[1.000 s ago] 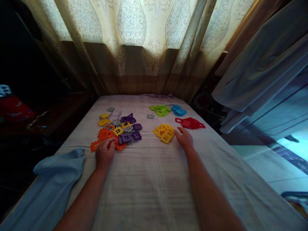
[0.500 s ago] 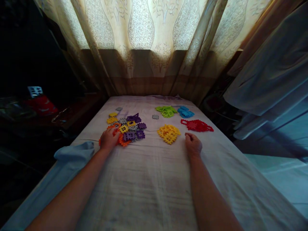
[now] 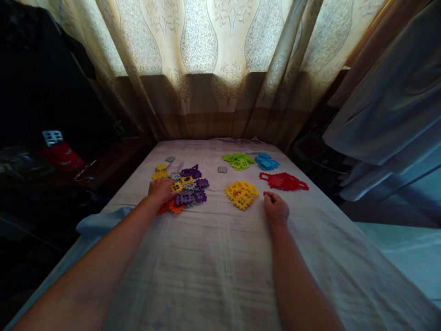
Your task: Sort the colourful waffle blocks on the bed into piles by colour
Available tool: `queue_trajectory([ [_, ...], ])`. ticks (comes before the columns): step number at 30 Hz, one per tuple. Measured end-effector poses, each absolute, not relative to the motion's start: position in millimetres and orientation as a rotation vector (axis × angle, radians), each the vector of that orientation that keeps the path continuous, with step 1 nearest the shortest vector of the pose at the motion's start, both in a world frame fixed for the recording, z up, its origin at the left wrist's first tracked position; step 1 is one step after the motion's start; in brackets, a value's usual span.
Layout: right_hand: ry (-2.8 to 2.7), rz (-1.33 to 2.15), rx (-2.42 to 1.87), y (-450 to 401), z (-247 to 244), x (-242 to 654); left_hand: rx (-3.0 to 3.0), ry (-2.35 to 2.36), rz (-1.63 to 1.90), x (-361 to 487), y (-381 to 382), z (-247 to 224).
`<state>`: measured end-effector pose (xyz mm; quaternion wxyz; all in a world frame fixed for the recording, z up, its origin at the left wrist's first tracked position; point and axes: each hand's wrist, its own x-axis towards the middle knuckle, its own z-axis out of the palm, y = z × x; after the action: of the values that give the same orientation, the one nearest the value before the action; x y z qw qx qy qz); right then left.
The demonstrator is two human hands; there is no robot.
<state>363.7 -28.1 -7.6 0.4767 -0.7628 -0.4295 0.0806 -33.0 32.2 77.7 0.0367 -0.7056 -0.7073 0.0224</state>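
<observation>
1. Head view, left hand [image 3: 161,189]: palm down at the left edge of the mixed pile, over the orange pieces [image 3: 176,207]; fingers partly hidden, so spread and grip cannot be told.
2. Head view, mixed pile: purple pieces [image 3: 183,198], orange, yellow and grey notched pieces overlap on the left half of the pale sheet [image 3: 213,276].
3. Head view, right hand [image 3: 276,209]: fingers curled into a loose fist, just right of the yellow heap [image 3: 241,196]; whether anything is inside cannot be told.
4. Head view, sorted colours: red pieces [image 3: 285,181] beyond the right hand; green heap [image 3: 238,161] and blue heap [image 3: 266,162] side by side farther back; single grey piece [image 3: 222,169] left of green.
</observation>
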Motion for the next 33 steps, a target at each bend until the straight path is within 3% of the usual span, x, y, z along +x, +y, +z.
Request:
queue_trajectory([
  [22, -1.051, 0.212, -1.922, -23, -5, 363, -2.119, -2.413, 0.122, -37, 49, 75],
  [33, -1.040, 0.166, -1.908, -21, -5, 361, -2.416, -2.270, -0.244, 2, 49, 103],
])
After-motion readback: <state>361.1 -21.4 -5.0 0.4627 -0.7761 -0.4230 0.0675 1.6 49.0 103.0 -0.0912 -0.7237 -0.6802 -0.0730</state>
